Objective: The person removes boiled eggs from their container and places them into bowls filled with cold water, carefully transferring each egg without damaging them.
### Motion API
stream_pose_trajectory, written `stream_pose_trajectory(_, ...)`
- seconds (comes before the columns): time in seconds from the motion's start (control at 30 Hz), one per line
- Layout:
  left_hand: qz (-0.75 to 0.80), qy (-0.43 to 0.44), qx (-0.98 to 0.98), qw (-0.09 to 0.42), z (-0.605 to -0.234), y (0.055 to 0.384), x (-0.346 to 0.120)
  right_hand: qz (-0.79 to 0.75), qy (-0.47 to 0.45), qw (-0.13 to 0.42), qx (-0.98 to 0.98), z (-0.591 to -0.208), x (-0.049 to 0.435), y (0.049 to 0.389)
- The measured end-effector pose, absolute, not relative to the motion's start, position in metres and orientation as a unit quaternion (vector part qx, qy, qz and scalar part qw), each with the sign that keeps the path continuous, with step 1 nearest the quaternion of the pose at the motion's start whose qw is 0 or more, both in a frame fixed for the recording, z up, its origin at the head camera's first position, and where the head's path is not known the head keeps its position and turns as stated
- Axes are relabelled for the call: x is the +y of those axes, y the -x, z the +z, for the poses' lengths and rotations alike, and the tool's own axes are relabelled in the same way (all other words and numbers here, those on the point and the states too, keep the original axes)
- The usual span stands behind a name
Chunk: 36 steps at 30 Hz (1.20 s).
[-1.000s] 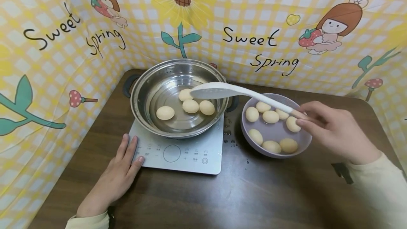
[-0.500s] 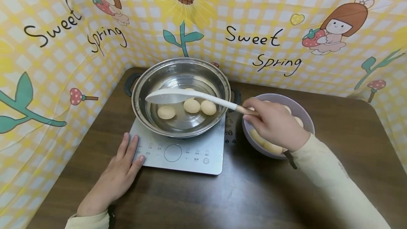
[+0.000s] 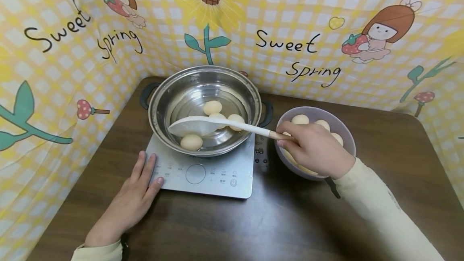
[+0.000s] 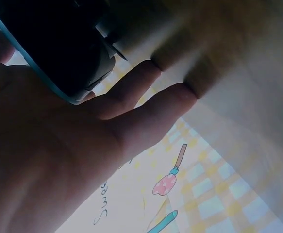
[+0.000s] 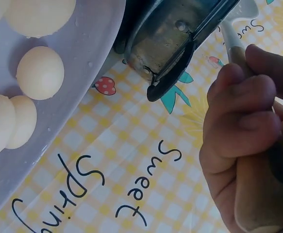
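In the head view my right hand (image 3: 313, 146) grips the wooden handle of a white spoon (image 3: 193, 125). The spoon reaches left into a steel pot (image 3: 163, 140), its head low behind the front egg (image 3: 191, 142). Several eggs lie in the pot's water; the spoon partly covers two of them. The right wrist view shows my fingers (image 5: 248, 116) curled round the handle. My left hand (image 3: 127, 200) lies with fingers extended at the left front edge of a white induction cooker (image 3: 217, 188), under the pot. In the left wrist view its fingers (image 4: 151, 116) are spread straight.
A purple bowl (image 3: 348, 132) with several eggs stands right of the pot, partly hidden by my right hand. Water drops dot the brown table (image 3: 290, 220) between cooker and bowl. A yellow checked cloth (image 3: 224, 51) hangs behind. Dark handles (image 3: 267, 114) jut from the pot's sides.
My right hand has moved left, bringing the spoon farther across the pot and then down. The front egg has shifted toward the near rim. My left hand stays in place.
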<state>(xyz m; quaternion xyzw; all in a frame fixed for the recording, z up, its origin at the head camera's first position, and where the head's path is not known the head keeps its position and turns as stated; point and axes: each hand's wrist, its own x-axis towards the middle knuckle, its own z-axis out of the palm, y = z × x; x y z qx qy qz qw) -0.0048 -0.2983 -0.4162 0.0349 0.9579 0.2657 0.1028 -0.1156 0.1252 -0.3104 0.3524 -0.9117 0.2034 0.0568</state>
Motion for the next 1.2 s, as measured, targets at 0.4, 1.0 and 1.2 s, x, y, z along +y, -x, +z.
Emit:
stream_pose_trajectory(0.4, 0.265, -0.033, 0.958, 0.107, -0.414, 0.005, -0.299, 0.173, -0.38, 0.088, -0.905, -0.302, 0.138, 0.105)
stream_pose_trajectory(1.0, 0.261, -0.027, 0.959, 0.11, -0.416, 0.004, -0.299, 0.138, -0.401, -0.01, -0.906, -0.269, 0.134, 0.126)
stream_pose_trajectory(1.2, 0.263, -0.029, 0.958, 0.108, -0.415, 0.004, -0.299, 0.161, -0.374, -0.11, -0.907, -0.263, 0.134, 0.137)
